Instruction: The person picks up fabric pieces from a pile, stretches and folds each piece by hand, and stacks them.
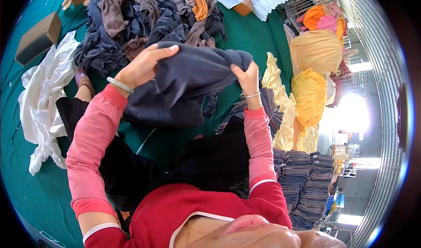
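Stretched between my hands is a dark grey garment (193, 68), its lower part hanging in loose folds. My left hand (149, 62), with a pale bangle at the wrist, is closed on its left top corner, thumb along the upper edge. On the right top corner my right hand (247, 78), with a thin silver bracelet, pinches the cloth. Just below hangs or lies more dark fabric (175, 112); whether it belongs to the same garment I cannot tell. Beyond my hands lies a heap of crumpled dark and brown garments (127, 22), with an orange piece (197, 5) on it.
A white cloth (44, 99) and a cardboard box (39, 37) lie on the green floor covering (26, 169) at left. Stacks of folded dark garments (305, 186) stand at right. Yellow bundles (309, 92), a pale yellow cloth (278, 103) and white folded stacks (272, 2) lie farther off.
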`<state>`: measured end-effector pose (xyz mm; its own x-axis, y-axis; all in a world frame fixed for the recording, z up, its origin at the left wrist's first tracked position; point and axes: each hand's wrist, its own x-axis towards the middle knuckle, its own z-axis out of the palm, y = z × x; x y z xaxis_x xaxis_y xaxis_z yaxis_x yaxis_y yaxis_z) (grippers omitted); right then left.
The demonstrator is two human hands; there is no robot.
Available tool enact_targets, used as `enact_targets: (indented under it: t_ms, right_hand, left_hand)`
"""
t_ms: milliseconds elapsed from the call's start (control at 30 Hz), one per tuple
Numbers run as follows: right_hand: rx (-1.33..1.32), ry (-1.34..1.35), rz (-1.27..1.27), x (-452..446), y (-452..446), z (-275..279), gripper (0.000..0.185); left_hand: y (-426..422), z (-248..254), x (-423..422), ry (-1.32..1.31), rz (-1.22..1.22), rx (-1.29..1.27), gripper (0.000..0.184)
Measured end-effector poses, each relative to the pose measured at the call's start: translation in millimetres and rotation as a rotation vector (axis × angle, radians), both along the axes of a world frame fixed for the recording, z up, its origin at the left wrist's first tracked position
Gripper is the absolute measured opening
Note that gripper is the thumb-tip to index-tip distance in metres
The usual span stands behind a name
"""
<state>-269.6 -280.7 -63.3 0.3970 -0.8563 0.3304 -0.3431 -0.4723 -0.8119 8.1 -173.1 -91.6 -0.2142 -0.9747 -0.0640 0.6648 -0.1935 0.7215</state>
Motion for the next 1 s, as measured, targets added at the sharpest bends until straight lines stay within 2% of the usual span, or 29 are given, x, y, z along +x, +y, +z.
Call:
enact_targets:
  t_ms: [33,67,100,167,233,300,400,500,633,667,767,833,867,900,967,1000]
  right_hand:
    - [-0.106,0.097,-0.065,-5,-4,4,0.024]
    - [-0.063,0.087,-0.095,-10,-9,4,0.021]
    - [-0.16,0.206,-0.119,-33,-34,-11,0.02]
    - [0.039,-0.054,-0.106,-45,-43,-14,0.016]
    - [0.472,-0.313,-0.065,-44,-34,0,0.014]
    - [0.602,-0.476,0.062,-50,-38,-7,0.019]
    - [0.841,-0.635,0.022,-50,-36,-11,0.021]
    - [0.901,-0.748,0.079,-48,-24,6,0.025]
    - [0.703,-0.807,0.146,-57,-30,5,0.025]
    - [0.591,-0.775,0.157,-58,-28,5,0.018]
    - [0.417,-0.674,-0.029,-58,-43,-18,0.015]
    - [0.426,-0.716,-0.11,-52,-49,-28,0.016]
    - [0.427,-0.762,-0.127,-52,-55,-31,0.016]
    - [0.423,-0.809,-0.142,-48,-54,-30,0.016]
    - [0.406,-0.879,0.024,-48,-50,-22,0.01]
    - [0.404,-0.886,0.074,-50,-48,-19,0.009]
  left_hand:
    - [0,3,5,-0.038,0.034,-0.016,0.029]
    - [1,7,9,-0.042,0.078,-0.028,0.028]
    - [1,9,13,-0.047,0.123,-0.04,0.027]
    - [1,12,19,-0.013,0.243,-0.024,0.026]
    - [0,10,27,-0.107,0.302,-0.117,0.025]
    - [-2,9,30,-0.148,0.382,-0.132,0.023]
    - [-3,5,40,-0.222,0.462,-0.156,0.022]
    - [4,13,45,-0.189,0.411,-0.221,0.023]
    - [14,32,47,-0.237,0.356,-0.245,0.026]
    - [11,31,46,-0.279,0.41,-0.21,0.025]
    - [-24,-15,79,-0.97,0.56,-0.365,0.024]
    - [-33,-22,86,-1.132,0.705,-0.362,0.024]
    - [-38,-26,87,-1.129,0.823,-0.411,0.021]
    - [-38,-24,84,-0.933,0.862,-0.394,0.017]
    - [-38,-20,90,-0.692,0.781,-0.438,0.016]
    - [-27,0,83,-0.694,0.782,-0.465,0.014]
